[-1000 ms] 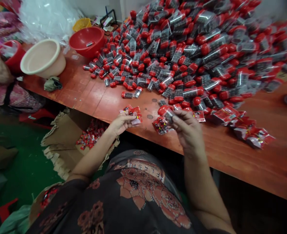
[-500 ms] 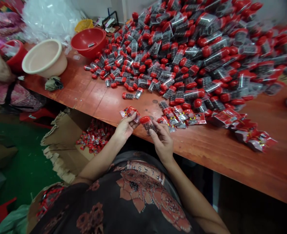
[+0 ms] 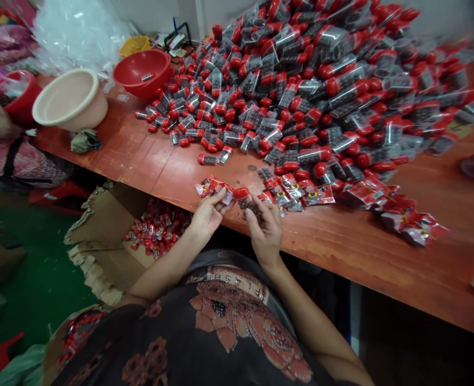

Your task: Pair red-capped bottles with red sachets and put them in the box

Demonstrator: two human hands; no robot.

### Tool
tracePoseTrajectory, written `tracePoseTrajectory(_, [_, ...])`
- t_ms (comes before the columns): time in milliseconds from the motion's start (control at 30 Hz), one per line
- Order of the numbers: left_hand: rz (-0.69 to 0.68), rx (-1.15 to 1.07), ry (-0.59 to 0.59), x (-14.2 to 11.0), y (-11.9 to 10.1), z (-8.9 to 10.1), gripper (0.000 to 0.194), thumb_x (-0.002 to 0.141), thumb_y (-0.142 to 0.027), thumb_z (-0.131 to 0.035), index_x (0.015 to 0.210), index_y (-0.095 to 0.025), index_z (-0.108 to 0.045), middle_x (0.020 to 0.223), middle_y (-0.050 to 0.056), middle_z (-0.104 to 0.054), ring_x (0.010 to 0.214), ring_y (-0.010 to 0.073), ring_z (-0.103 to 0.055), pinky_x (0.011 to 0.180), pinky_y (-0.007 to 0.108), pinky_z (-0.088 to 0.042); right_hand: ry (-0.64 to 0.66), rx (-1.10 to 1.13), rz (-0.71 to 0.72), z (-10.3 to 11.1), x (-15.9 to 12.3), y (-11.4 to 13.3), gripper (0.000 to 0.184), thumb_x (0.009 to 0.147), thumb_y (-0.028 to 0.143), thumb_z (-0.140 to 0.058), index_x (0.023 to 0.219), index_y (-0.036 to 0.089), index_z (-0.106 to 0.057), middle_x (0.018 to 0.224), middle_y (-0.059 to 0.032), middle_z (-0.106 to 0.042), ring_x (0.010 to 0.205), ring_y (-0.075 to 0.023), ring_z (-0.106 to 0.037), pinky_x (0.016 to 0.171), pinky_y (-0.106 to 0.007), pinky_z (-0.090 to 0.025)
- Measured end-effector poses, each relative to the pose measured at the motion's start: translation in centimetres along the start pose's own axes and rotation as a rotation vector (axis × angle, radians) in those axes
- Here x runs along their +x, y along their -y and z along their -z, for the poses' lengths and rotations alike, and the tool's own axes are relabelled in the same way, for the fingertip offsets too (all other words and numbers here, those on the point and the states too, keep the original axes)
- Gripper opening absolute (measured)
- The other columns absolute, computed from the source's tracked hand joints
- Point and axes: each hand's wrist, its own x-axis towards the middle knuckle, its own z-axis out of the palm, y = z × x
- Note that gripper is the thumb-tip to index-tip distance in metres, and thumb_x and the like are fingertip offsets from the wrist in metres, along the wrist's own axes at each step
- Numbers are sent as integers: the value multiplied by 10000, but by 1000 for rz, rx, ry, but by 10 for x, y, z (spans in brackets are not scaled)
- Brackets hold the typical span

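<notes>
My left hand [image 3: 207,214] pinches a small red printed packet [image 3: 212,187] at the near edge of the red wooden table [image 3: 361,252]. My right hand [image 3: 264,229] grips a clear tube with a red cap [image 3: 244,197], its cap end pointing at the packet's open mouth. The two hands are close together, almost touching. Just right of them lies a row of red packets [image 3: 301,190].
A huge heap of red-capped tubes [image 3: 321,91] covers the table's far half. More red packets [image 3: 406,220] lie at right. A beige bowl [image 3: 70,99], red bowl [image 3: 142,72] and red cup [image 3: 17,96] stand at left. A torn cardboard box [image 3: 112,230] with packets sits below.
My right hand came left from the packet row carrying a tube and brought it to the packet in my left hand. The cap now sits nearer the packet's mouth than before.
</notes>
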Motion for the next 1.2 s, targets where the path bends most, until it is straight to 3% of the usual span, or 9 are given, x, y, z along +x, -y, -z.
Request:
tracePoseTrajectory(167, [-53,-17,-17,3,2,0,77,776,-62,-665,785,-138,-659,741,11,-717,713,111,-684,871,287,-527,31,31,-47,-1,-3,2,414,894,239,-584,1294,346,-581,1028,-31,-537,899,-148,-587,796,-344,-561])
tracePoseTrajectory(300, [-113,24,44,3,5,1,117,718,-77,-723,784,-147,-656,735,0,-714,686,109,-674,796,261,-528,47,146,-141,-4,-4,2,384,884,274,-600,1262,339,-607,1036,-35,-533,892,-155,-593,783,-355,-580])
tracePoseTrajectory(467, [-312,123,98,0,7,2,283,592,-149,-835,813,-158,-659,763,-11,-715,681,101,-666,711,225,-515,27,457,-309,-9,-2,4,337,861,319,-631,1197,339,-648,1057,-25,-519,829,-132,-610,707,-313,-615])
tracePoseTrajectory(567, [-409,206,104,0,9,1,325,563,-200,-857,822,-160,-665,783,-5,-716,692,109,-665,708,237,-519,12,520,-349,-11,-1,4,334,846,349,-647,1178,329,-660,1052,-23,-521,820,-130,-604,705,-307,-622])
tracePoseTrajectory(733, [-447,280,131,-4,10,-4,339,548,-219,-866,817,-158,-668,793,-3,-716,697,121,-669,701,251,-535,31,506,-325,-10,-2,0,340,846,361,-646,1184,328,-658,1042,-21,-516,813,-133,-610,726,-320,-612])
tracePoseTrajectory(967, [-363,376,269,-5,2,-7,383,543,-176,-868,870,-152,-670,806,9,-722,718,124,-676,708,239,-545,66,426,-250,1,2,-5,348,846,346,-653,1194,336,-659,1005,-18,-526,852,-143,-598,733,-307,-586])
tracePoseTrajectory(1200, [-370,326,292,-5,5,-11,375,522,-164,-874,833,-166,-665,781,4,-723,675,117,-667,697,225,-543,51,259,-114,9,-1,-1,367,835,283,-668,1198,332,-660,957,-11,-551,818,-128,-590,729,-294,-555])
